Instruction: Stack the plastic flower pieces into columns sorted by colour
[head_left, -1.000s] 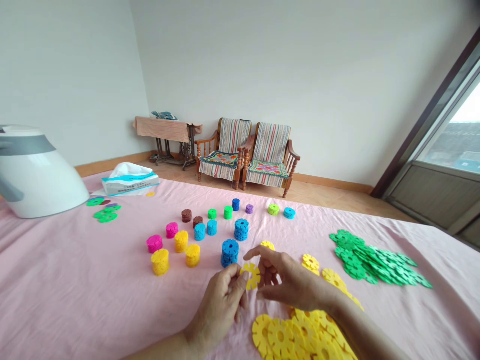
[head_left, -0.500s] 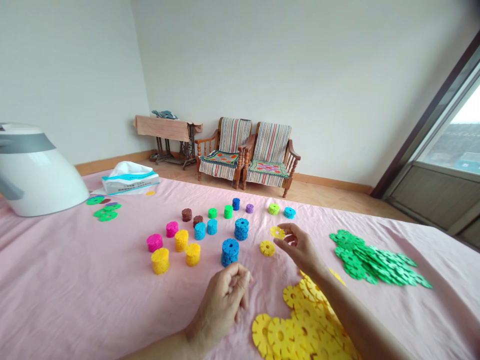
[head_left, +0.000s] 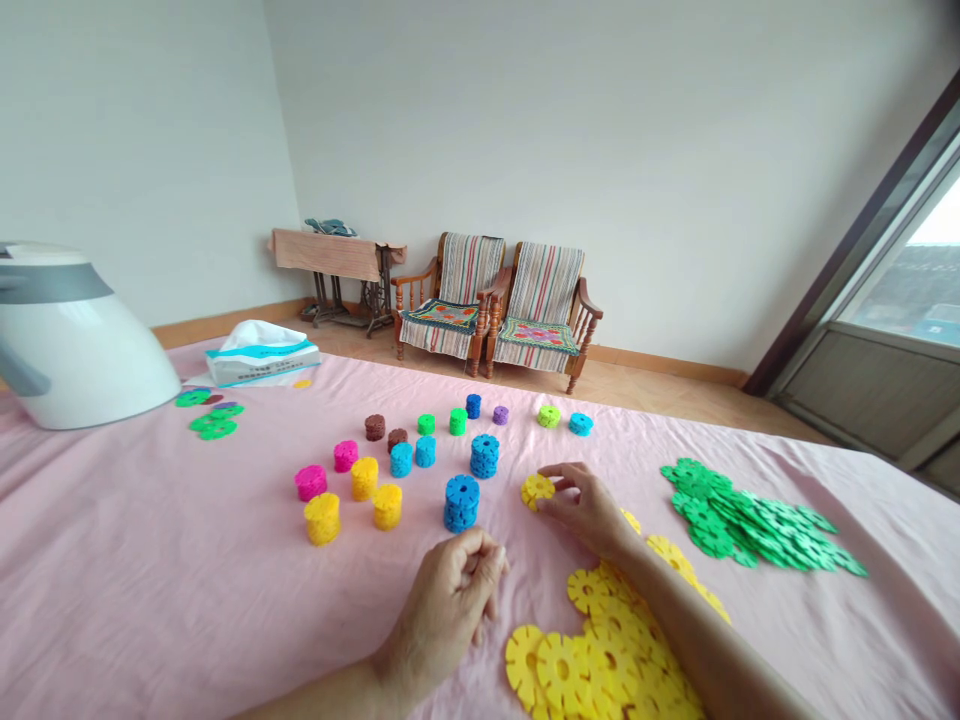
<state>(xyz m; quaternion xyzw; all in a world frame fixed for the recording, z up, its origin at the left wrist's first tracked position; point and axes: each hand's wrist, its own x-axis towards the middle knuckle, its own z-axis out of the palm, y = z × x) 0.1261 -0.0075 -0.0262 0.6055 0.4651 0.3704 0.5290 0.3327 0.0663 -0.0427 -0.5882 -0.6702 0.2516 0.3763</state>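
My right hand pinches a yellow notched plastic disc by its right edge, right over another yellow disc on the cloth. My left hand rests on the cloth with its fingers curled into a loose fist, and nothing shows in it. Just beyond that hand stands a stack of blue discs, with a second blue stack behind it. A loose heap of yellow discs spreads under and beside my right forearm.
A heap of green discs lies at the right. Small yellow, pink, brown and light-blue stacks stand left of centre. A white jug and a tissue pack stand far left on the pink cloth.
My right hand has moved down and slightly left, bringing its yellow disc onto or just above the one lying on the cloth. My left hand has barely moved.
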